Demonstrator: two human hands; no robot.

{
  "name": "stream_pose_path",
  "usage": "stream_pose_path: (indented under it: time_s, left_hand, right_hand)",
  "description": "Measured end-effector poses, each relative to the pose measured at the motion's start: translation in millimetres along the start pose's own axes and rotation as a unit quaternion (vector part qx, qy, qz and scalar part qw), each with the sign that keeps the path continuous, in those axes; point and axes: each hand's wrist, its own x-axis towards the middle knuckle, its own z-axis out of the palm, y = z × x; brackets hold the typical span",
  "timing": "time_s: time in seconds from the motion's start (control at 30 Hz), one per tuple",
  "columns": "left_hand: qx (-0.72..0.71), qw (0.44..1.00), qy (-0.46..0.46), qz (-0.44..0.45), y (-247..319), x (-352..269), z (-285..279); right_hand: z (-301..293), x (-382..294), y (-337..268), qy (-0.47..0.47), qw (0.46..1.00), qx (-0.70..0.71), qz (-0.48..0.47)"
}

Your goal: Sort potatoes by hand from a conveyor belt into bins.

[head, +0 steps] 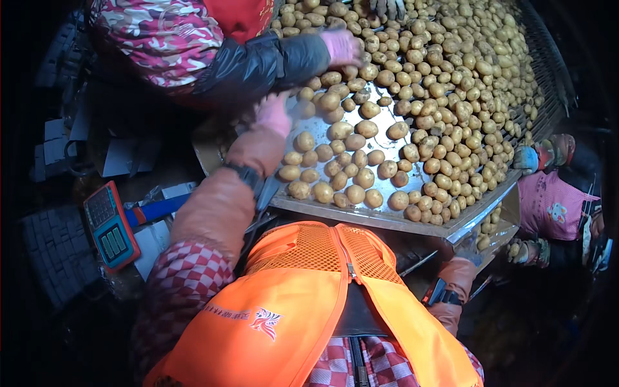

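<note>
Before me lies a metal sorting table (358, 213) with a large pile of potatoes (454, 87) at its back and right, and looser potatoes on the bare metal near me. My left hand (273, 113), in a pink glove and blurred, is at the table's left edge, beside potatoes; whether it holds one cannot be told. Low at the right, my right hand (468, 254) is at a cardboard box (503, 237) with potatoes inside, below the table's right corner. That hand is blurred and partly in shadow, so its grip does not show.
At the left, a co-worker's pink-gloved hand (342, 48) reaches over the potatoes. Another gloved hand (388, 7) is at the top. A person in a pink apron (551, 205) stands at the right. A digital scale (111, 227) and open cartons (118, 155) are at the left.
</note>
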Motion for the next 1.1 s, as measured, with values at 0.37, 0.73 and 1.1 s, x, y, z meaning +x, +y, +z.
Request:
stream_pose_path:
  time_s: [0.37,0.73,1.1]
  left_hand:
    - [-0.015,0.983,0.101,0.152,-24,-97,53]
    - [-0.021,0.983,0.008,0.182,-14,-159,50]
    - [-0.014,0.959,0.210,0.192,-39,-105,49]
  right_hand:
    - [125,-24,100,-0.141,0.911,-0.388,0.008]
    - [289,-35,209,-0.435,0.510,-0.686,-0.282]
    - [275,-39,215,-0.493,0.792,-0.321,0.160]
